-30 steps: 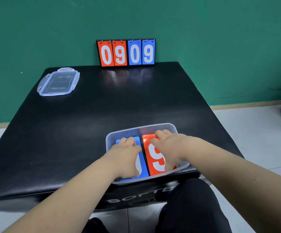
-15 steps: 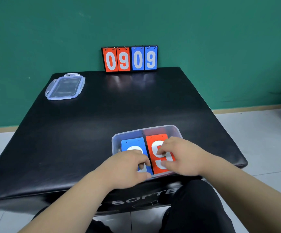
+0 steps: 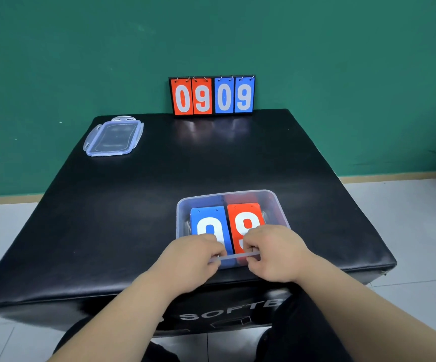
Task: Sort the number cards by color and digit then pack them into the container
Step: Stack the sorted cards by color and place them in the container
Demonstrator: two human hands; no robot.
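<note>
1. We see a clear, round-cornered plastic container point(image 3: 231, 199) low and right of centre in the frame, near the front edge of a glossy black padded table point(image 3: 138, 210).
2. Inside it lie two flat rectangular stacks side by side: a blue card point(image 3: 207, 220) on the left and a red card point(image 3: 245, 218) on the right, each showing a white 9.
3. Our left hand point(image 3: 193, 259) and right hand point(image 3: 274, 254) curl over the container's near rim, fingers bent and touching the cards' lower ends; whether they actually pinch the cards we cannot tell.
4. A clear lid point(image 3: 114, 135) with clip tabs lies flat at upper left of the table; a ring-bound scoreboard point(image 3: 212, 95) reading 0909 stands at the far edge against the green wall point(image 3: 342, 61).
5. Compared with a second ago, both hands have slid back from covering the cards to the near rim, uncovering most of the digits.
6. The cards' lower ends are hidden by our fingers, and the white lettering on the table's front is cut off by our legs.
</note>
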